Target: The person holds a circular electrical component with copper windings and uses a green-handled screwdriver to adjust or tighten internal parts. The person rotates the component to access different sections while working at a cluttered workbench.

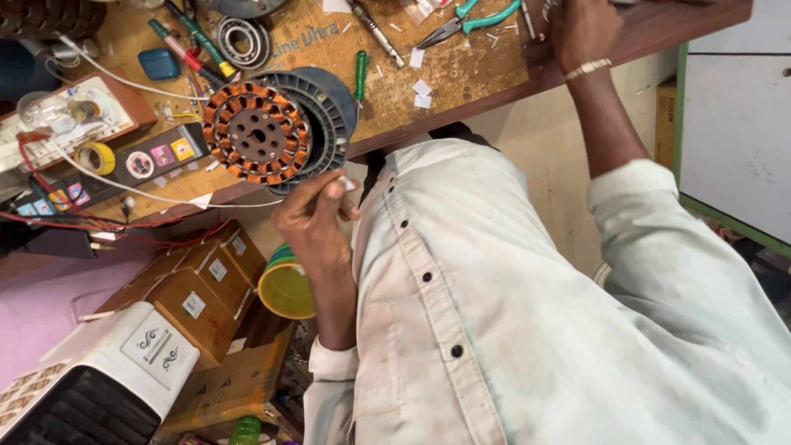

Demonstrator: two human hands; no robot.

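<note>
A round motor stator (255, 132) with copper-coloured windings lies on a dark grey ribbed housing (328, 103) at the near edge of the wooden workbench (461, 74). My left hand (315, 222) is just below the bench edge, right under the stator. Its fingers pinch a thin white wire (165, 198) that runs off to the left, and a small white piece shows at the fingertips. My right hand (581, 33), with a pale band at the wrist, rests on the bench's right edge near teal-handled pliers (474, 18). Its fingers are partly cut off by the frame.
A green-handled screwdriver (360, 74), a steel bearing (243, 41), a yellow tape roll (97, 156), a blue case (159, 63) and red wires (99, 221) crowd the bench. Below it stand brown cardboard boxes (202, 297), a yellow tub (286, 290) and a white appliance (107, 371).
</note>
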